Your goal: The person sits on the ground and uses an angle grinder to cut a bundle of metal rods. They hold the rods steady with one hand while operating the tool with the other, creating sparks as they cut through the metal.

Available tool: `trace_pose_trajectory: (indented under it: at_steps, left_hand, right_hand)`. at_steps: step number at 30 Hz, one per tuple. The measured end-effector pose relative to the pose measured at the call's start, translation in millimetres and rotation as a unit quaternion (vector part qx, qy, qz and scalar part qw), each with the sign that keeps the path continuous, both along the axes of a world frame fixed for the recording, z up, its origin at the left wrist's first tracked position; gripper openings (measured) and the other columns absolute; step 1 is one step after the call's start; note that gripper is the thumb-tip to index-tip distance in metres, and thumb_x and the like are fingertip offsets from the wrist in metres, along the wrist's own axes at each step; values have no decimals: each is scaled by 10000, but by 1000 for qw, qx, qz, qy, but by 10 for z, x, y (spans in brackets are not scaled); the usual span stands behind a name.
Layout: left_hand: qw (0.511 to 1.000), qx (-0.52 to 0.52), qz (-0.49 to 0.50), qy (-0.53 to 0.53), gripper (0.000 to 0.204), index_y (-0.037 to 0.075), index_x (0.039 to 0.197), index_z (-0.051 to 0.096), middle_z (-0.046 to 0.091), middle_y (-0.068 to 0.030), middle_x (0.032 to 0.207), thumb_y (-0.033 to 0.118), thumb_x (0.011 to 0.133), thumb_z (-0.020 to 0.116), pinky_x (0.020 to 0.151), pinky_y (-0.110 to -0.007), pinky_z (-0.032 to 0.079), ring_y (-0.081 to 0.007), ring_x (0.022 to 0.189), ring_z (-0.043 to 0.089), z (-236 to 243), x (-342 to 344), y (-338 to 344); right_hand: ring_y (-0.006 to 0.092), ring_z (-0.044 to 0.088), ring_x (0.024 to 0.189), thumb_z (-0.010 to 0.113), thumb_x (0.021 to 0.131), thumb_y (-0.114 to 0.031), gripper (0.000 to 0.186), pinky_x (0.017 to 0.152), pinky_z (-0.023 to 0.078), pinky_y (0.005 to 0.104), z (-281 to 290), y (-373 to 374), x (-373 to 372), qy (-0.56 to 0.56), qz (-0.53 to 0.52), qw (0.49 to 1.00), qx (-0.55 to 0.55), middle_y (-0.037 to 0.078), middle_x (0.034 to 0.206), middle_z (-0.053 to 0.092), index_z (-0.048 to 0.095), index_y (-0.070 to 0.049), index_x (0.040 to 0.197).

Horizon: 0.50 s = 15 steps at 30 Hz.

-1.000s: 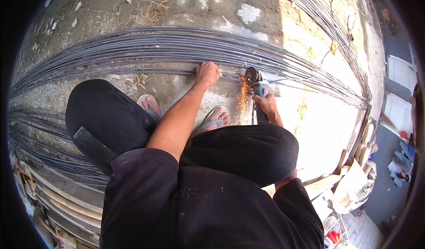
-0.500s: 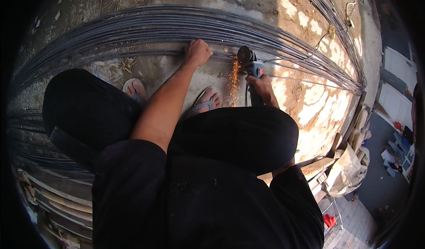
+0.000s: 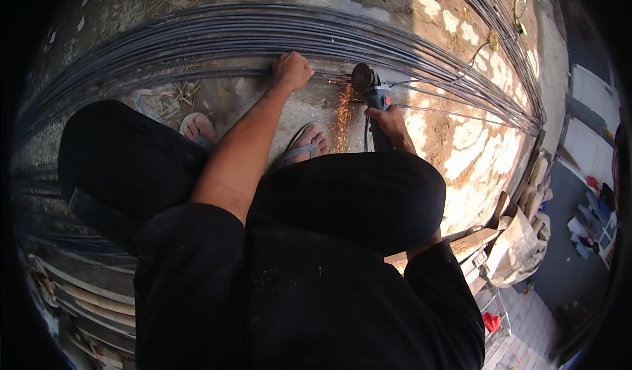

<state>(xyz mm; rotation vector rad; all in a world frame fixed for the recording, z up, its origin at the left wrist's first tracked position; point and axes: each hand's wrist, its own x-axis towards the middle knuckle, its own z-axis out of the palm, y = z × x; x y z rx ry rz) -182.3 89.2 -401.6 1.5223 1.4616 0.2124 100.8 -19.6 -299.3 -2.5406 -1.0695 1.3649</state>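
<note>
Big rod bundle [image 3: 263, 27]: lies on the ground past the feet, long axis left-right, bowed by the lens; right end narrows and angles nearer. Runs through in one sweep, no cut across it that I can make out.

Near rods [image 3: 230, 74]: a few thin ones on the near edge of the bundle, roughly parallel to it. Work is here. I'd call it mid-cut: sparks are flying, no severed end visible. Depth of cut and how much metal is left: can't tell, too small.

Angle grinder [image 3: 378, 98]: at the near rods, right of centre, just far of the right knee [image 3: 395, 192]. Long axis near-far, a bit skewed: head points far and slightly left, tail near and slightly right, tail end hidden behind the knee. So body is about square to the rods.

Hands are apart. Right hand [image 3: 392, 125] is wrapped round the grinder body. Left hand [image 3: 292, 72] is fisted down on the near rods, left of the grinder; how many it grips is hidden.

Disc [image 3: 361, 78]: far end of the grinder, at the rods. Contact point itself unclear.

Sparks [image 3: 343, 110]: stream from the disc's left side toward near, beside the right foot [image 3: 316, 139].
</note>
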Motion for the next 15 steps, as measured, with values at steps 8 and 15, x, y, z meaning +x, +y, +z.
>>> trace_pose_trajectory:
  at_steps: [8,15]
  left_hand:
    - [1000,-14,1,-6,159,166,921,837,783,-101,1022,299,834,824,988,-464,518,-313,1087,707,-33,-11,21]
    - [1000,-18,-8,10,164,162,946,838,781,-97,1066,297,858,814,974,-463,530,-302,1086,715,88,-28,29]
  right_hand:
    - [207,670,658,814,770,-292,392,607,519,364,69,-5,-20,-4,27,999,31,123,755,691,716,64,901]
    - [204,658,657,824,759,-319,423,626,516,368,-57,23,6,-8,11,999,35,131,769,698,723,69,894]
